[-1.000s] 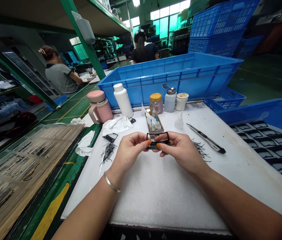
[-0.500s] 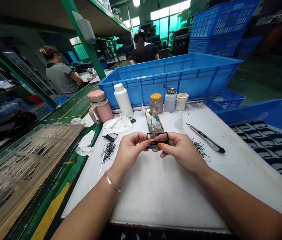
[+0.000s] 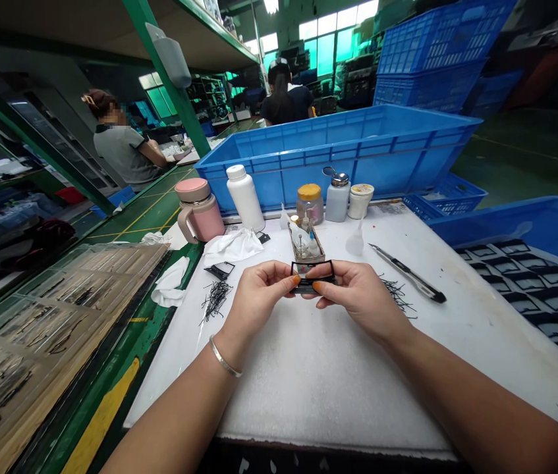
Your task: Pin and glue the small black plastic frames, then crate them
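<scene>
1. Fingers (image 3: 292, 282) of the left hand (image 3: 259, 296) pinch one end of a small black rectangular frame (image 3: 313, 275), thumb on top, orange nail showing.
2. Right hand (image 3: 358, 296) clamps the other end the same way, its thumb (image 3: 319, 287) pressing the lower edge; the frame hangs between both hands, just above the white surface (image 3: 318, 382), level and facing the camera.
3. Judging by the grip, this looks like a fitting or checking step on the frame itself: both thumbs bear on its lower rail.
4. Any next move calls for light, even pressure, since the rails look thin and could flex or snap.
5. Just behind the frame stands a small clear tray (image 3: 307, 245) with little bottles.
6. Loose black slivers (image 3: 215, 297) lie to the left, more (image 3: 396, 292) to the right, near a craft knife (image 3: 407, 272).
7. Farther back: a pink mug (image 3: 198, 209), a white bottle (image 3: 245, 196), jars, and a blue crate (image 3: 338, 148).
8. More black frames lie in rows in a blue bin (image 3: 545, 289) at the right.
</scene>
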A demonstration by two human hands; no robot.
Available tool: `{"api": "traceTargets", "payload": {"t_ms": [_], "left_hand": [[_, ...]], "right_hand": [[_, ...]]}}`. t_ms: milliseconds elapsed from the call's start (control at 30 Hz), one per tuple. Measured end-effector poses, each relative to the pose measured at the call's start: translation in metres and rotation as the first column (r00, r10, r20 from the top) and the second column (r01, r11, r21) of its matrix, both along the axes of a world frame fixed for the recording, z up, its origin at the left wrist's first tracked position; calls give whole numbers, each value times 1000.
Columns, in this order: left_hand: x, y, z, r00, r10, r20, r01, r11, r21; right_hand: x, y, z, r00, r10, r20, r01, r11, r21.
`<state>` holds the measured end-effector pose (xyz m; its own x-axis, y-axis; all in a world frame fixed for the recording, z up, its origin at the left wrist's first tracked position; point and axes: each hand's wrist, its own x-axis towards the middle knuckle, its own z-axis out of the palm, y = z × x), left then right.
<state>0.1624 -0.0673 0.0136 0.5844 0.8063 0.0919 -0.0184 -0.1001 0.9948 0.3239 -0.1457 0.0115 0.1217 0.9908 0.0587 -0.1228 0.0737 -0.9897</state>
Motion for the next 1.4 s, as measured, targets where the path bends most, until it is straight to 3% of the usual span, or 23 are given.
{"api": "traceTargets", "payload": {"t_ms": [333,833,1400], "left_hand": [[-4,6,-6,1000,10,28,-6,990,-144],[0,2,-5,1000,7,29,-3,990,-142],[4,-2,-4,1000,-20,-10,19,997,-73]], "right_hand": [[8,-2,1,998,17,59,-13,997,-76],[0,-1,3,995,-77,67,82,994,-70],[-4,1,-1,999,-35,5,36,995,-92]]}}
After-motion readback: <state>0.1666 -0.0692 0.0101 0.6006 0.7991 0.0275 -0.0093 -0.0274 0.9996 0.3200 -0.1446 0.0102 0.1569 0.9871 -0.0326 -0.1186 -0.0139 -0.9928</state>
